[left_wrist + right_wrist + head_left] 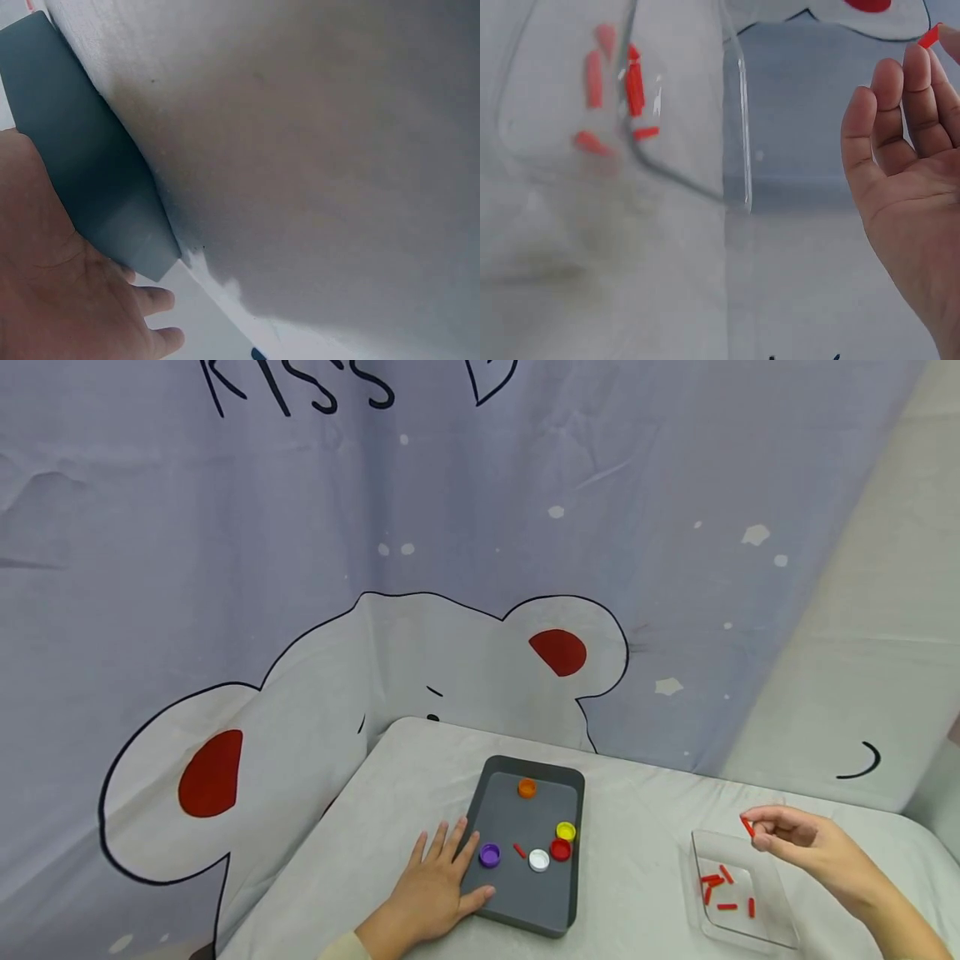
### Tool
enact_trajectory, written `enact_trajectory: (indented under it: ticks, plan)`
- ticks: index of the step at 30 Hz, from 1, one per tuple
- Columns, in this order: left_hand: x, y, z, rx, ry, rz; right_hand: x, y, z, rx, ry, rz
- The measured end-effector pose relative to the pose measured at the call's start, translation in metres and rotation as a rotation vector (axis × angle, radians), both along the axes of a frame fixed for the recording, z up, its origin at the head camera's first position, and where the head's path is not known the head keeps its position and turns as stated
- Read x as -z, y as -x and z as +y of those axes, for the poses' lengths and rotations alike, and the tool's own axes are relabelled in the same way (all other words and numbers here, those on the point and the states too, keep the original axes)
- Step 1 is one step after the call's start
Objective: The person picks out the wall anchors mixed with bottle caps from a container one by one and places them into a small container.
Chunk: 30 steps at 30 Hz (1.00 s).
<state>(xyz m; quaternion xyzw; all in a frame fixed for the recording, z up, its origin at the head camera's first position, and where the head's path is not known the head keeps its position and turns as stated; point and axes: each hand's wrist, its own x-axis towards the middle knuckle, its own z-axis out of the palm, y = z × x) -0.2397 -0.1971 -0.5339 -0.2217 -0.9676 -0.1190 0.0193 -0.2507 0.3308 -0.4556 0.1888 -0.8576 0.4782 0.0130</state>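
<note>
Between thumb and fingertips my right hand [810, 843] pinches a small red stick [747, 827], held above the far right corner of a clear plastic box [772, 893]. Several more red sticks [727, 907] lie scattered inside that box. My left hand [431, 893] is spread flat on the left edge of a grey tray [525, 906], its thumb over the rim. In the tray sit round caps: orange [527, 788] at the far end, yellow [566, 832], red [560, 849], white [538, 860] and purple [490, 855]. One red stick [519, 851] lies between the purple and white caps.
A white cloth [630, 860] covers the surface under the tray and the box. Behind it hangs a printed curtain [480, 527] with a cartoon bear. The tray and the box stand apart, with cloth between them.
</note>
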Motion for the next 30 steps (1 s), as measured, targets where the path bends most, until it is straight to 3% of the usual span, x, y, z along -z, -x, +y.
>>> enact_trajectory:
  ticks: [10,21,24,30]
  plan:
    - [-0.001,0.001,0.0,-0.003,0.011,-0.009,0.017,-0.003,0.023,0.039,0.022,-0.026]
    - [-0.002,0.001,0.0,-0.001,0.015,-0.008,0.036,0.005,0.042,-0.042,0.167,-0.003]
    - [-0.003,0.0,0.001,-0.008,0.029,-0.017,0.035,0.005,0.042,-0.04,0.17,0.01]
    - [-0.003,-0.002,0.001,-0.012,0.034,-0.019,0.022,0.008,0.027,0.002,0.056,0.008]
